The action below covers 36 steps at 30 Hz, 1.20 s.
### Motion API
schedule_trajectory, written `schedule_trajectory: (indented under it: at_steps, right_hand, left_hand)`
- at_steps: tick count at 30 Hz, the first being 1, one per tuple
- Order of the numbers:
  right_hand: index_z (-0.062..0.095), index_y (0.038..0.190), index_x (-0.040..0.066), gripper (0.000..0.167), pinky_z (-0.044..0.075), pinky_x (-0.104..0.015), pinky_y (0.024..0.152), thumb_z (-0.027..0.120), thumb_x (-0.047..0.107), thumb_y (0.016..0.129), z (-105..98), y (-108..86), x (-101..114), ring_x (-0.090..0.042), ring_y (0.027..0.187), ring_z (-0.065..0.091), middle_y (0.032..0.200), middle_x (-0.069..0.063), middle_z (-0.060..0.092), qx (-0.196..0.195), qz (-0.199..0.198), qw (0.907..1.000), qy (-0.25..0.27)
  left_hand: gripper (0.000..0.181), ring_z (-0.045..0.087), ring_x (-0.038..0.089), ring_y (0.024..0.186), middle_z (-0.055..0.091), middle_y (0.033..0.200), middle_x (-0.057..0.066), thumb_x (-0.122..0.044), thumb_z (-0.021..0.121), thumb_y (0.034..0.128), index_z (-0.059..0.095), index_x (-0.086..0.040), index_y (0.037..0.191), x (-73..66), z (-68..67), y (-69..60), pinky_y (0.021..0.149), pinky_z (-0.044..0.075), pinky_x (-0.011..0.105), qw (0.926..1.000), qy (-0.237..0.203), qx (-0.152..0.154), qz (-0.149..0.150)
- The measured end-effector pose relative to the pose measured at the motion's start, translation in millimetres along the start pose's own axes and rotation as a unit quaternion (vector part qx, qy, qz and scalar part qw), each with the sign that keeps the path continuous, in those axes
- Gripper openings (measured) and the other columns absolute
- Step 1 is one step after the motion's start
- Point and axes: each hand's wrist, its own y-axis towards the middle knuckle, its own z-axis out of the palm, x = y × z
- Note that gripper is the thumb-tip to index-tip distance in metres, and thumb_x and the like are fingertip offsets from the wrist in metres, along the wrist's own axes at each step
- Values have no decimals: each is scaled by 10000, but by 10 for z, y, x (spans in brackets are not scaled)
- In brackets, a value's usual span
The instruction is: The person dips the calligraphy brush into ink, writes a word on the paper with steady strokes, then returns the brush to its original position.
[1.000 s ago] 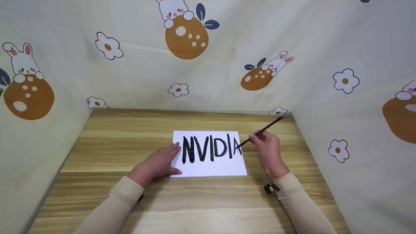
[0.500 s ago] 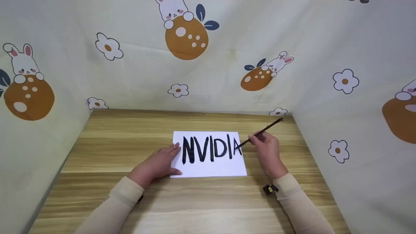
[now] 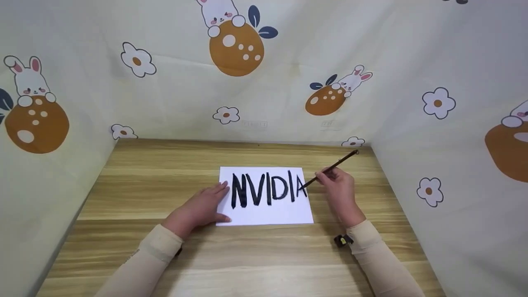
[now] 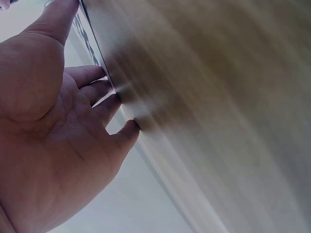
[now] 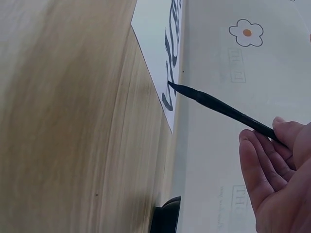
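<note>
A white sheet of paper point(image 3: 264, 215) lies on the wooden table, bearing large black brushed letters that read NVIDIA. My left hand point(image 3: 201, 207) rests at the sheet's left edge, fingers extended and thumb on the lower left corner. The left wrist view shows the left hand's palm point(image 4: 63, 141) from below. Beyond the right edge, my right hand point(image 3: 340, 187) pinches a dark-handled paintbrush point(image 3: 336, 164), which slants down to the left. Seen from the right wrist, the brush's dark tip meets the paper point(image 5: 151, 48) at the last letter. The right hand's fingers point(image 5: 265, 167) curl around the handle.
The wood-grain table point(image 3: 255, 264) is enclosed by a cream cloth backdrop point(image 3: 173, 99) printed with rabbits, orange fruit and flowers. A small black device point(image 3: 342, 240) sits at the right wrist. A dark rounded thing point(image 5: 166, 216) shows low in the right wrist view; its kind is unclear.
The brush tip has shifted very slightly down and left on the last letter, with the right hand moving barely. The left hand and paper stay in place.
</note>
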Motion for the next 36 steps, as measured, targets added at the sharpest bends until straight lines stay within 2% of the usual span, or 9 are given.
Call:
schedule_trajectory:
  at_steps: [5,10,14,17,22,29,36]
  right_hand:
    - [794,949,22,147,677,-401,831,856,147,993,-11,-14,11,-263,898,811,941,-119,818,29,-227,9990,-391]
    - [802,929,71,156,662,-302,759,857,199,999,-29,-22,21,-228,868,801,914,-43,825,-8,-454,9943,-965]
    - [803,924,74,173,605,-234,670,843,216,1014,-33,-27,27,-332,867,783,910,-40,825,2,-504,9914,-1212]
    - [796,919,64,183,583,-229,641,833,210,1022,-39,-27,25,-409,889,777,915,-49,826,29,-499,9920,-1161]
    - [791,912,70,189,579,-246,612,837,219,1018,-59,-18,16,-444,855,754,916,-75,821,3,-488,9928,-1092]
    - [795,916,84,183,534,-249,569,839,231,1017,-86,-17,24,-265,705,659,897,-149,801,-67,-479,9907,-1271]
    - [795,940,60,171,558,-244,596,840,207,1015,-110,-27,48,-332,767,698,856,-77,780,-77,-418,9927,-1127]
  left_hand:
    - [1029,359,472,1604,353,1746,277,-502,875,935,431,117,1625,-3,-1,-2,1264,335,681,10000,-12,-18,2]
    - [1032,352,471,1608,346,1751,273,-500,875,934,426,115,1629,-9,-7,-9,1258,336,692,10000,-56,-15,3]
    - [1030,345,470,1612,336,1758,265,-490,875,936,418,114,1634,-12,-13,-13,1252,326,716,9999,-129,10,-22]
    - [1031,339,469,1615,331,1762,261,-486,876,936,414,113,1637,-10,-15,-16,1252,316,727,9998,-180,27,-47]
    - [1036,331,461,1621,320,1769,251,-508,864,942,409,99,1646,-3,-17,-17,1268,300,713,9998,-177,36,-66]
    - [1032,331,464,1619,313,1770,258,-512,854,950,402,98,1650,-5,-22,-18,1271,291,716,9998,-194,55,-60]
    - [1032,316,460,1627,300,1775,256,-512,844,959,389,96,1657,-13,-32,-20,1279,278,712,9998,-182,113,-58]
